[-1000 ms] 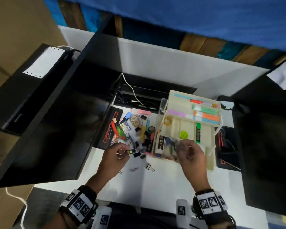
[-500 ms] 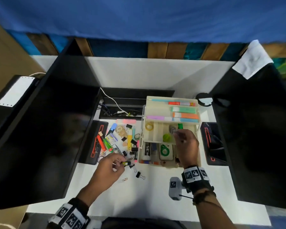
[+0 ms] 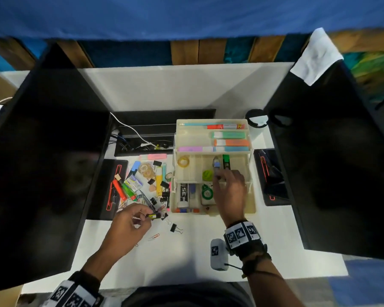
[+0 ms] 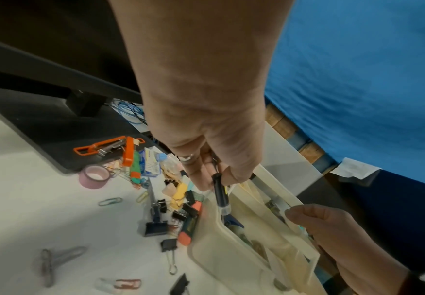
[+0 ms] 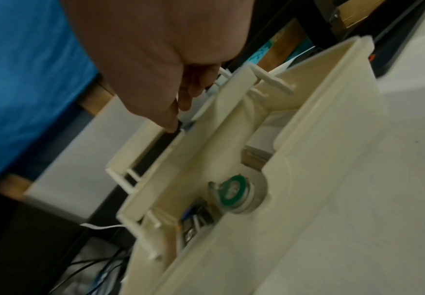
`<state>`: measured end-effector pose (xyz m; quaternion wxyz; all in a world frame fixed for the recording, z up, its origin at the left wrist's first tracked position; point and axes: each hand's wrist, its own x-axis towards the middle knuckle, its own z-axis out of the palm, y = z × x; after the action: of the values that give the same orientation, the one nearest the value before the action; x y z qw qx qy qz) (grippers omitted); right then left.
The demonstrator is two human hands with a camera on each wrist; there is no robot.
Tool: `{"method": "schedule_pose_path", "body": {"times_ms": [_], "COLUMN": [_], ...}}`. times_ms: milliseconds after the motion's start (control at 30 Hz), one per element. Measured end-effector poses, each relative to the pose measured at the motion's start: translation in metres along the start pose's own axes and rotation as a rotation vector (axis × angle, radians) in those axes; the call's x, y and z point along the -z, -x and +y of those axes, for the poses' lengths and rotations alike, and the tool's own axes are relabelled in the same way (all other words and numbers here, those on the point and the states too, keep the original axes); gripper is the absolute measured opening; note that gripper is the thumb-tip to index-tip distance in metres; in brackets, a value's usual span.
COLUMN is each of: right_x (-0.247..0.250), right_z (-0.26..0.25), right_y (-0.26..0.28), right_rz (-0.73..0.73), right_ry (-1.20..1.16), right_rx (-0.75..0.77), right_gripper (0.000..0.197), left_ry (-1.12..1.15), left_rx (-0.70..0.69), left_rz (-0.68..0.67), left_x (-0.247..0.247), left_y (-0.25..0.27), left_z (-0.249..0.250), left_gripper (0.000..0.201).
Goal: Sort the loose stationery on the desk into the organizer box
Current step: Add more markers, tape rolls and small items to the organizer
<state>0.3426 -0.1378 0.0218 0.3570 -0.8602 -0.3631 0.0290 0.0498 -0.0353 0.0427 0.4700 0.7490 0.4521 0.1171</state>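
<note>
The cream organizer box (image 3: 251, 187) stands open at mid-desk, with highlighters in its top tier. My right hand (image 3: 217, 175) reaches over the middle tray and pinches a small grey-blue item (image 3: 216, 163) beside a green highlighter (image 3: 226, 161). In the right wrist view its fingertips (image 5: 173, 121) dip into a tray slot; the item is hidden there. My left hand (image 3: 148, 216) hovers at the near edge of the loose stationery pile (image 3: 146, 180), left of the box. It pinches a small black and yellow pen-like item (image 3: 154, 216), also in the left wrist view (image 4: 220, 194).
Black monitors flank the desk at left (image 3: 42, 173) and right (image 3: 341, 162), each on a black base. A cable slot (image 3: 153, 134) lies behind the pile. A black binder clip (image 3: 174, 228) and a paper clip (image 3: 153, 237) lie on the white desk near my left hand.
My right hand moved from the box's near edge up to the middle tray, still pinching its small item. My left hand kept its grip and barely shifted. The head view swung level.
</note>
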Motion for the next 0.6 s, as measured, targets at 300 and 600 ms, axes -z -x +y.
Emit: {"method": "schedule_pose_path", "body": {"times_ms": [300,600], "right_x": [0.039,0.074], "right_z": [-0.022,0.077], "right_y": [0.072,0.029], "right_rz": [-0.636,-0.530], "right_ry": [-0.375,0.104], "right_rx": [0.112,-0.048], "right_gripper": [0.029,0.030], "left_ry": [0.375,0.214], "left_rx": [0.117,0.011], "left_rz": [-0.229,-0.291], "left_x": [-0.067,-0.092], "left_y": [-0.032,-0.037], "left_z": [0.056,0.069], "left_gripper": [0.025,0.018]}}
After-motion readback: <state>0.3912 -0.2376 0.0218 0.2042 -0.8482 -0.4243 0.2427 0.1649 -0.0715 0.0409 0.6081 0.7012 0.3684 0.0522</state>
